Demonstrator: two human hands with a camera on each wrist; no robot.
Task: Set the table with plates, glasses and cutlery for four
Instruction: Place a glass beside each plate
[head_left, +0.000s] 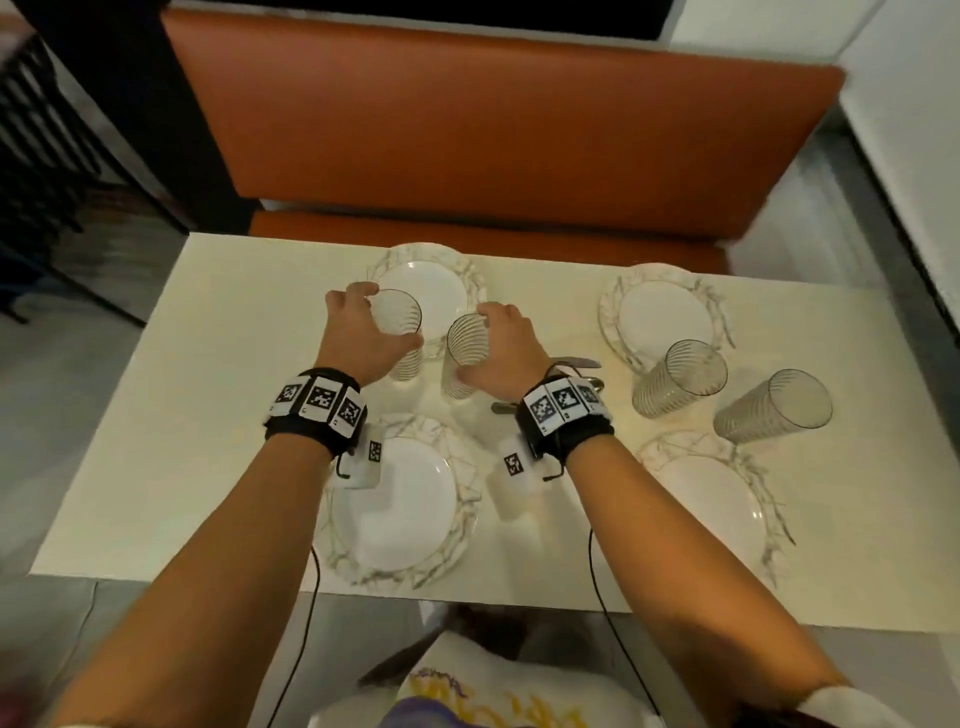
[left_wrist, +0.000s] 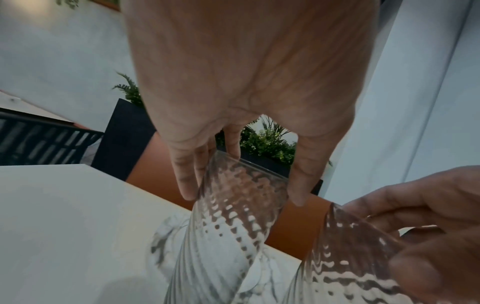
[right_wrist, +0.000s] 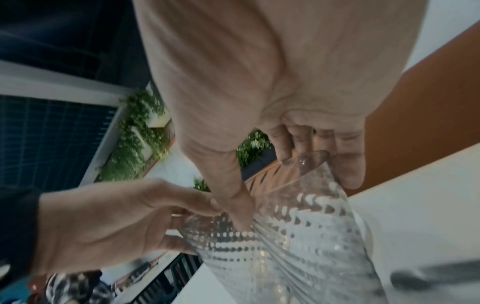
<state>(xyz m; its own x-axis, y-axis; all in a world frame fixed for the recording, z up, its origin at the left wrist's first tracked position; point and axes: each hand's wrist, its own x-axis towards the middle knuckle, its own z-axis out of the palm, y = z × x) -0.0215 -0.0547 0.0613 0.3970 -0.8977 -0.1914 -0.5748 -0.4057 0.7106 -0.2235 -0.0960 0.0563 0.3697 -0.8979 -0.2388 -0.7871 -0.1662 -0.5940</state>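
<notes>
The glasses step is in hand: the left hand (head_left: 363, 332) grips one ribbed glass (head_left: 402, 332) by the far-left plate (head_left: 457, 275), the right hand (head_left: 501, 353) another glass (head_left: 465, 353) just beside it, mid-table. Two more glasses (head_left: 680, 376) stand between the right-side plates. Next, each held glass probably needs setting upright beside a plate; cutlery (head_left: 576, 362) waits mid-table.

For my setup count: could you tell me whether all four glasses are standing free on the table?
No: the left hand and right hand each grip a glass.
</notes>
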